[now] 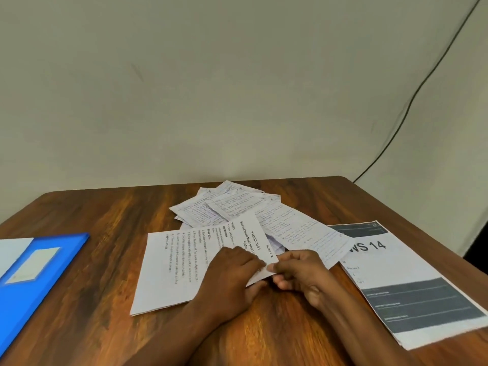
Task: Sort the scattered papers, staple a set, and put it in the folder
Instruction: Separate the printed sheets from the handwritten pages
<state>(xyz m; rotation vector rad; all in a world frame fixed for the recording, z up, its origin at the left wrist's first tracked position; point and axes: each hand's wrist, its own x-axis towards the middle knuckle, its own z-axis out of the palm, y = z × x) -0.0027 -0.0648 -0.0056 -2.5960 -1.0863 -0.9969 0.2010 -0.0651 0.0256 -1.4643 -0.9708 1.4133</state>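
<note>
A printed sheet (179, 262) headed "TASK ID: 3649" lies in the middle of the wooden table (105, 223). My left hand (232, 270) presses flat on its near right part. My right hand (298, 270) pinches the same sheet's right corner between thumb and fingers. Behind it, several handwritten pages (237, 204) lie scattered and overlapping. A blue folder (39, 268) with a pale label lies at the table's left edge. No stapler is in view.
A large printed sheet (406, 291) marked "WS 14" with dark grey bands lies at the right, reaching the table's edge. A black cable (412, 99) runs down the wall at the back right. Bare wood shows between the folder and the papers.
</note>
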